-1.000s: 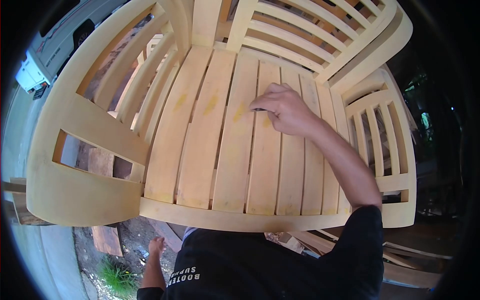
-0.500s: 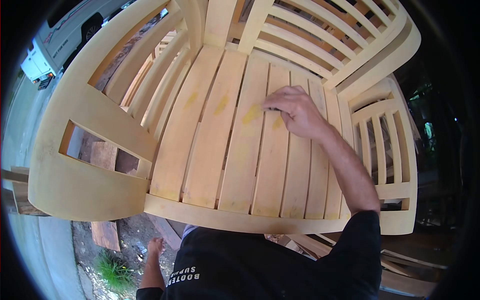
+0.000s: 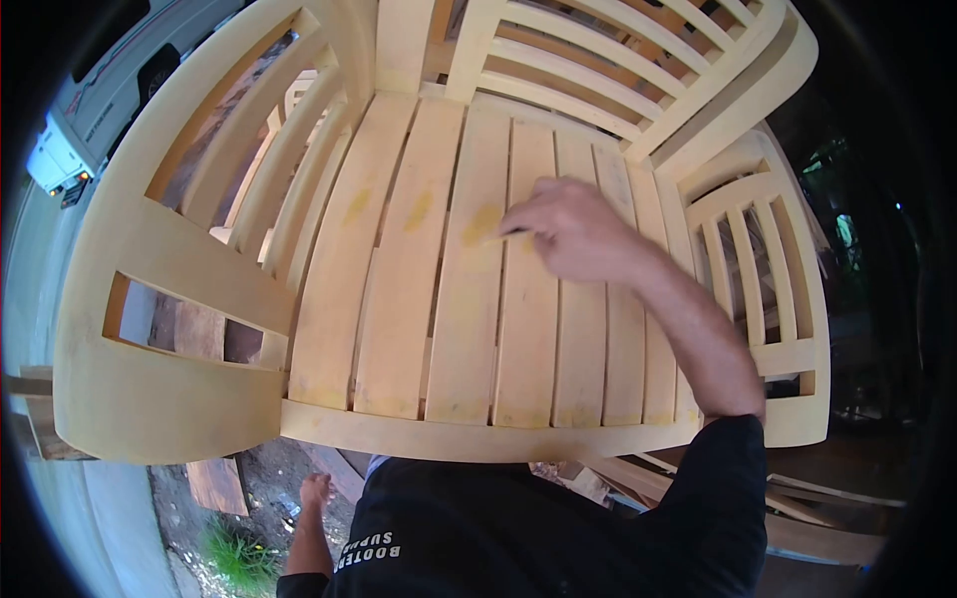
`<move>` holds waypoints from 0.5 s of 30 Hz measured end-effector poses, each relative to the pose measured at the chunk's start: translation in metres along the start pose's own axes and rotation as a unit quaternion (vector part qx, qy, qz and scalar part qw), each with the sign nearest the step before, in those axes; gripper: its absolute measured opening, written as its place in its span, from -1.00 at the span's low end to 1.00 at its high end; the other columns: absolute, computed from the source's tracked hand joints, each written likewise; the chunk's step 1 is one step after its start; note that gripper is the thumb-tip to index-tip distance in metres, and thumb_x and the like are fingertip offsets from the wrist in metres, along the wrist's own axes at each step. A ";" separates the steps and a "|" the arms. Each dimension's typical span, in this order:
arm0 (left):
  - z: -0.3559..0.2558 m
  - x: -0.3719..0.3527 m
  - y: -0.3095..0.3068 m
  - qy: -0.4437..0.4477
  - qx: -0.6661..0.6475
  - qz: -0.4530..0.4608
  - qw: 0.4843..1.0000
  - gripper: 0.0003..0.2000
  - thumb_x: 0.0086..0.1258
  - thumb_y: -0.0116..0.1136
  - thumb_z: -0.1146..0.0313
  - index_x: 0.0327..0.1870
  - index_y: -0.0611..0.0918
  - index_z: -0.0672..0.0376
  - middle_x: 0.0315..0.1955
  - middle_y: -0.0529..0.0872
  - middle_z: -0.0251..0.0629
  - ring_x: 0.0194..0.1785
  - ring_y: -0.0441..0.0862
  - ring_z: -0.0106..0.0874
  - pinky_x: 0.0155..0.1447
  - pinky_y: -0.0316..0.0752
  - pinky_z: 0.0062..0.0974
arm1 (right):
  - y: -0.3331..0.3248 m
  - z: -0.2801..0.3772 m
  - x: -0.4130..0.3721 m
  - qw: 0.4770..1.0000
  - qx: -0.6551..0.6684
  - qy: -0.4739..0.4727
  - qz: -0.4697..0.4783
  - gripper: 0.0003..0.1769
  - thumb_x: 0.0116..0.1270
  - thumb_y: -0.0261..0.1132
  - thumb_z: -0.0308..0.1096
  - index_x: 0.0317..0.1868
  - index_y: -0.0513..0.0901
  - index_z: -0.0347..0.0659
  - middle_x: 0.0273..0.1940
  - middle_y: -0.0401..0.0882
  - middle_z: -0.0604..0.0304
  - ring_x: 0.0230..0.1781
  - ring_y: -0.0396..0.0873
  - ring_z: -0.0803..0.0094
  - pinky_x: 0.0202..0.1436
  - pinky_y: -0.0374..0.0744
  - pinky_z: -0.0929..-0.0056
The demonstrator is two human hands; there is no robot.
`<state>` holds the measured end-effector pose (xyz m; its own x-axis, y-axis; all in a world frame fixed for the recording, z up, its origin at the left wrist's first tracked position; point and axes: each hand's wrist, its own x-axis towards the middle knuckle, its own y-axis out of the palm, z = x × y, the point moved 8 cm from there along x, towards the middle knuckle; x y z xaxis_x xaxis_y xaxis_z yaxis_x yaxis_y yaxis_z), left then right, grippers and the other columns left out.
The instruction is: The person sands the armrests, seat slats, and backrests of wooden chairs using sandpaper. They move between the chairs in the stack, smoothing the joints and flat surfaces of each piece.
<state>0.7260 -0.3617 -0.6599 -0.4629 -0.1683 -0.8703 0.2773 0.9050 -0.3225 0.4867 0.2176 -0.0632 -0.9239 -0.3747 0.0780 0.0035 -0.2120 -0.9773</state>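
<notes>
A pale wooden bench (image 3: 469, 441) with a slatted seat fills most of the head view. My right hand (image 3: 573, 231) is over the middle of the seat, fingers pinched together on a small dark piece (image 3: 516, 232) whose kind I cannot make out. Just beside those fingertips lies a yellowish patch (image 3: 482, 223) on a seat slat. Similar patches mark the two slats to the left. My left hand (image 3: 316, 489) hangs low beside my body, below the front rail, with its fingers curled and nothing visible in them.
A slatted armrest side (image 3: 169, 259) rises at left, and another side frame (image 3: 788, 269) stands at right. The curved slatted back (image 3: 568, 68) closes the far edge. Boards (image 3: 217, 485) and a grass tuft (image 3: 239, 553) are on the ground; a white vehicle (image 3: 75, 140) is farther off.
My right hand has shifted slightly left and down in view over the yellowish patch, still pinching the dark piece. The view has shifted a little; my left hand stays low.
</notes>
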 end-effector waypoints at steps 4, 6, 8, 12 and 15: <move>-0.013 0.003 -0.002 0.012 0.048 0.002 0.999 -0.75 0.53 0.20 0.25 0.01 0.67 0.25 -0.40 0.80 -0.16 -0.51 0.70 -0.36 -0.51 0.55 -0.39 | -0.049 -0.054 -0.049 0.994 0.032 0.104 -0.021 -0.48 0.04 0.14 -0.75 -0.05 0.82 -0.17 -0.19 0.75 0.00 -0.05 0.68 0.06 0.11 0.63 0.14; -0.019 0.003 -0.001 0.000 0.042 0.005 0.999 -0.76 0.54 0.20 0.25 0.02 0.65 0.23 -0.40 0.79 -0.15 -0.52 0.69 -0.36 -0.54 0.54 -0.38 | -0.038 -0.082 -0.075 0.994 0.035 0.102 -0.022 -0.47 0.03 0.14 -0.77 -0.03 0.81 -0.19 -0.17 0.75 -0.01 -0.03 0.68 0.05 0.14 0.63 0.17; -0.020 0.010 0.001 0.005 0.036 0.021 0.999 -0.76 0.55 0.20 0.25 0.04 0.64 0.22 -0.41 0.78 -0.15 -0.54 0.68 -0.35 -0.57 0.51 -0.38 | -0.023 -0.100 -0.097 0.994 0.032 0.101 -0.034 -0.45 0.01 0.15 -0.79 -0.03 0.81 -0.17 -0.10 0.78 0.04 0.00 0.68 0.06 0.17 0.63 0.18; -0.037 0.017 0.003 0.020 0.042 0.027 0.999 -0.76 0.55 0.20 0.27 0.06 0.62 0.22 -0.43 0.74 -0.16 -0.57 0.64 -0.35 -0.61 0.45 -0.40 | -0.004 -0.105 -0.117 0.996 0.023 0.068 -0.060 -0.46 0.03 0.19 -0.80 -0.03 0.81 -0.16 -0.06 0.80 0.12 0.05 0.69 0.10 0.20 0.61 0.15; -0.043 0.023 0.003 0.009 0.008 0.044 0.999 -0.75 0.54 0.21 0.28 0.08 0.62 0.23 -0.46 0.70 -0.16 -0.59 0.59 -0.37 -0.61 0.41 -0.42 | 0.005 -0.101 -0.118 0.995 -0.007 0.044 -0.086 -0.49 0.07 0.24 -0.78 -0.02 0.81 -0.14 -0.03 0.80 0.17 0.09 0.68 0.15 0.23 0.59 0.14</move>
<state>0.6798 -0.3459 -0.6652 -0.4501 -0.0809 -0.8893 0.3314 0.9096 -0.2505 0.5572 0.3524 -0.0969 -0.9404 -0.2534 0.2270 -0.1623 -0.2524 -0.9539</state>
